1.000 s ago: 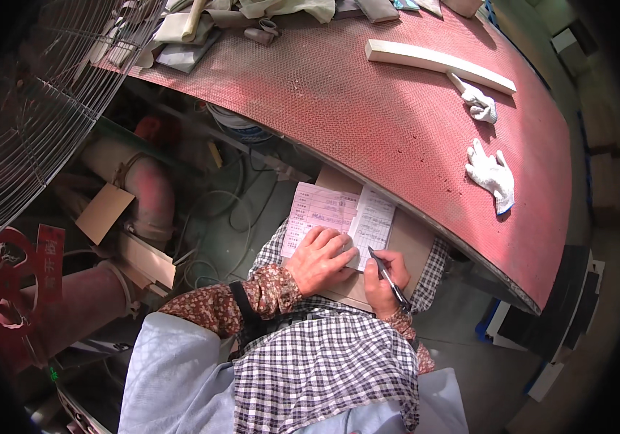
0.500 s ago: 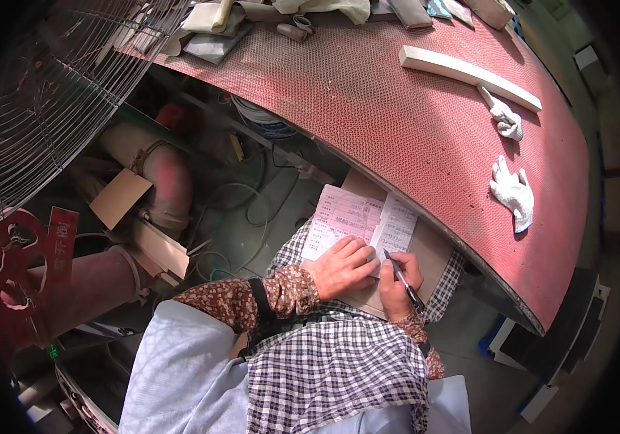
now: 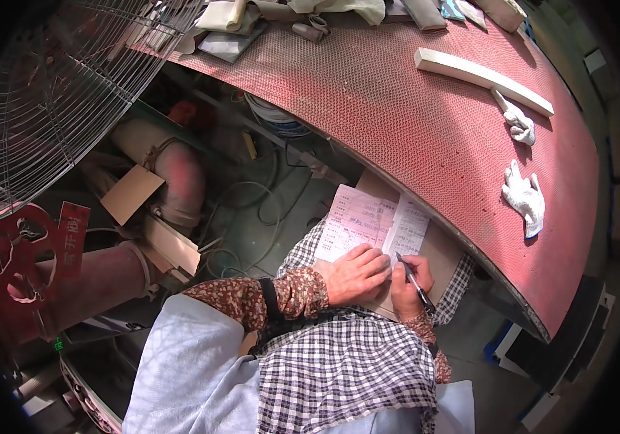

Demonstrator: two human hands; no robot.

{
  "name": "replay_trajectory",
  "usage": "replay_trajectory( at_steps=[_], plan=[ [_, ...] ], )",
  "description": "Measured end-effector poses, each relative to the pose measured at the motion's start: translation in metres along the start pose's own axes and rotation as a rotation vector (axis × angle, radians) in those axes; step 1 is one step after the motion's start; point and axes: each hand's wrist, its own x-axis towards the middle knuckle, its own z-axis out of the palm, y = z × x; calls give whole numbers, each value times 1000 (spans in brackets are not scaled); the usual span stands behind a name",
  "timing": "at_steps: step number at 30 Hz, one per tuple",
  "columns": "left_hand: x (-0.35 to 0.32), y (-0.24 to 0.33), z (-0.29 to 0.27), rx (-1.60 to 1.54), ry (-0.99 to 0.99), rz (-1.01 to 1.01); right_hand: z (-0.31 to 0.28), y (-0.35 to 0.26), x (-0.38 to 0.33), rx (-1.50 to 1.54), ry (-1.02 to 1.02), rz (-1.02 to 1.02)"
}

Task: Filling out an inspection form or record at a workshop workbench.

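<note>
My right hand (image 3: 401, 293) grips a black pen (image 3: 424, 295), its tip at a small white written sheet (image 3: 409, 224). My left hand (image 3: 357, 275) lies flat, fingers extended, across the lower part of a pinkish printed form (image 3: 357, 215) with handwriting on it. The two sheets lie side by side on a brown cardboard piece (image 3: 443, 254), which rests on my lap over a checked cloth (image 3: 346, 369). What lies under my left palm is hidden.
A red mesh-textured table (image 3: 396, 123) curves ahead, bearing two white gloves (image 3: 524, 199), a pale bar (image 3: 483, 81) and several cloths and scraps (image 3: 234, 43). On the left are a wire fan guard (image 3: 57, 108), a red handwheel (image 3: 24, 253) and thick pipes (image 3: 100, 278).
The whole view has shifted slightly, so everything sits a little further right. My right hand still holds the pen at the sheet, and my left hand stays flat on the form.
</note>
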Motion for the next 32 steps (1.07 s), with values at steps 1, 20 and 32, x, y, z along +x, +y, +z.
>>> replay_trajectory(
  at_steps=[1, 20, 32],
  plan=[
    [1, 1, -1, -14, -1, -9, 0, 0, 0, 7, -3, 6],
    [1, 0, -9, -113, -133, 50, -5, -2, 0, -57, 67, 3],
    [0, 1, -8, -74, -180, 66, -7, -9, -1, -21, 38, 82]
  ],
)
